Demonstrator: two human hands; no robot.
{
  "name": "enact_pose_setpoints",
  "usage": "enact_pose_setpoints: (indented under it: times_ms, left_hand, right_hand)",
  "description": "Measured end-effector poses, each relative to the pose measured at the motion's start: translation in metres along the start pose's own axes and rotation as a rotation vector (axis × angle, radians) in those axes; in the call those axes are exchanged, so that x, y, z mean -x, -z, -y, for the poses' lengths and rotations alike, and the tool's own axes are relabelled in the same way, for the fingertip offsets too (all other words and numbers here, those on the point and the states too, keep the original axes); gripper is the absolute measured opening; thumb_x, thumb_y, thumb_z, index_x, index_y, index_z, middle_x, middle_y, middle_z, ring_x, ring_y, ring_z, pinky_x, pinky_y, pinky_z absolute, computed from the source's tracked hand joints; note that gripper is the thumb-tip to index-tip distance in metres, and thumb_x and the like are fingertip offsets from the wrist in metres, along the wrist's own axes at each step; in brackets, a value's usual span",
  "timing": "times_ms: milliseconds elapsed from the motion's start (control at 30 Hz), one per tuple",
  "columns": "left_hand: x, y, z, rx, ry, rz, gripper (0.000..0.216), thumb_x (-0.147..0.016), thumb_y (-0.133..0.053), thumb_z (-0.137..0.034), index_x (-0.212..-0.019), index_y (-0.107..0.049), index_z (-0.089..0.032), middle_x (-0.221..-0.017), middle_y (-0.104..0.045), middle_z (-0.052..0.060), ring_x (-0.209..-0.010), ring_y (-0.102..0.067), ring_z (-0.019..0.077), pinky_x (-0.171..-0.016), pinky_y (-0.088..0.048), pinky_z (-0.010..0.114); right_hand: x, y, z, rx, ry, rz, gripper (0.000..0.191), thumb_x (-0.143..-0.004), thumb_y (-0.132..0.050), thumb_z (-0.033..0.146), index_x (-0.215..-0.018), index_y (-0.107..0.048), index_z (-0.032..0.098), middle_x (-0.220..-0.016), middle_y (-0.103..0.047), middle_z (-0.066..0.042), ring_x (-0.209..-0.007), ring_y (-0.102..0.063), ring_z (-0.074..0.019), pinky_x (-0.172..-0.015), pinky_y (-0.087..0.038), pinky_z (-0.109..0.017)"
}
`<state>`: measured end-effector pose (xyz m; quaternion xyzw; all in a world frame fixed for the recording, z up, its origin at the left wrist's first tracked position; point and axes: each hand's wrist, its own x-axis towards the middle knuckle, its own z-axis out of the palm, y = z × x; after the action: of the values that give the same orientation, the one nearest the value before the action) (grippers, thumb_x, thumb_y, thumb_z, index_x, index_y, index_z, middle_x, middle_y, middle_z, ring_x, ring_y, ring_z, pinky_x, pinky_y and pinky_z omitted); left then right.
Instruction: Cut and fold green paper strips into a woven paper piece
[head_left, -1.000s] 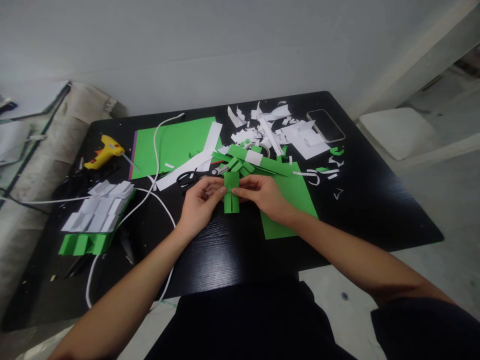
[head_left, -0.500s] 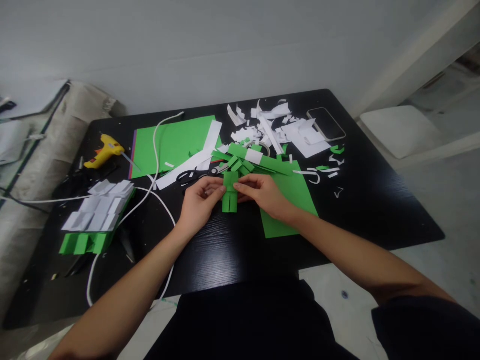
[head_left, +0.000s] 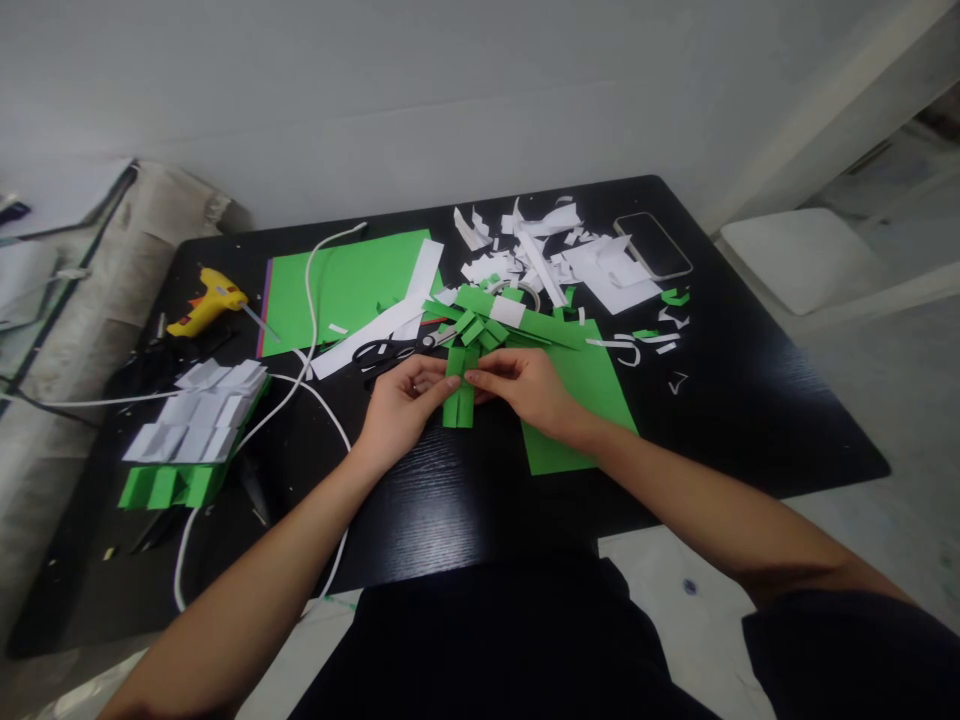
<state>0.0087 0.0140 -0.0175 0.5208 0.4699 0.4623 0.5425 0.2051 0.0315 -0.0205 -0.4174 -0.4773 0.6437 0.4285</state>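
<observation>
A small folded green paper piece stands on the black table in front of me. My left hand pinches its left edge with thumb and fingers closed. From the other side, my right hand pinches its upper right part, fingers pressed together. Just behind the hands lies a heap of folded green strips with a white band. A green sheet lies under my right wrist.
Black scissors lie behind my left hand. A yellow glue gun and white cable sit at left, with a stack of white-and-green folded pieces. White scraps and a phone lie at the back right. A larger green sheet is behind.
Both hands stay on the green piece; my right fingers have shifted a little to the left over its top and the piece has tilted slightly.
</observation>
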Motion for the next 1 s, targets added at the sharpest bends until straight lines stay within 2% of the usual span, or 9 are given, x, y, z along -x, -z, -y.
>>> enact_pose_setpoints:
  times_ms: [200, 433, 667, 1000]
  left_hand:
    - [0.0002, 0.0002, 0.0004, 0.014, 0.011, -0.010, 0.017, -0.081, -0.085, -0.030, -0.093, -0.077, -0.020, -0.071, -0.075, 0.002, -0.061, -0.070, 0.0166, -0.060, -0.058, 0.029]
    - [0.0004, 0.0009, -0.0018, 0.023, 0.050, -0.019, 0.023, -0.082, -0.085, -0.036, -0.095, -0.078, -0.018, -0.075, -0.079, 0.003, -0.067, -0.075, 0.0183, -0.064, -0.062, 0.029]
    - [-0.0001, 0.0013, 0.0006, -0.002, 0.024, -0.052, 0.021, -0.082, -0.085, -0.034, -0.093, -0.079, -0.017, -0.075, -0.079, 0.003, -0.061, -0.072, 0.0146, -0.058, -0.058, 0.024]
    - [0.0004, 0.0001, 0.0008, 0.006, 0.022, -0.046, 0.024, -0.082, -0.086, -0.036, -0.093, -0.077, -0.016, -0.075, -0.080, 0.004, -0.064, -0.075, 0.0170, -0.062, -0.063, 0.027]
  right_hand:
    - [-0.0007, 0.0006, -0.0054, 0.000, 0.015, -0.007, 0.034, -0.068, -0.097, 0.046, -0.081, -0.078, 0.021, -0.083, -0.077, -0.002, -0.073, -0.074, -0.0191, -0.082, -0.070, -0.043]
    - [-0.0004, -0.0012, -0.0040, -0.038, 0.011, -0.036, 0.038, -0.063, -0.099, 0.044, -0.084, -0.079, 0.019, -0.084, -0.079, -0.002, -0.076, -0.075, -0.0186, -0.080, -0.070, -0.039]
    - [-0.0008, 0.0011, -0.0043, -0.039, -0.027, 0.060, 0.036, -0.067, -0.098, 0.040, -0.091, -0.080, 0.021, -0.095, -0.082, -0.004, -0.086, -0.078, -0.0215, -0.083, -0.069, -0.041]
    - [-0.0006, 0.0012, -0.0061, -0.023, -0.012, 0.046, 0.037, -0.068, -0.098, 0.042, -0.093, -0.081, 0.020, -0.097, -0.083, -0.006, -0.086, -0.078, -0.0219, -0.084, -0.069, -0.042]
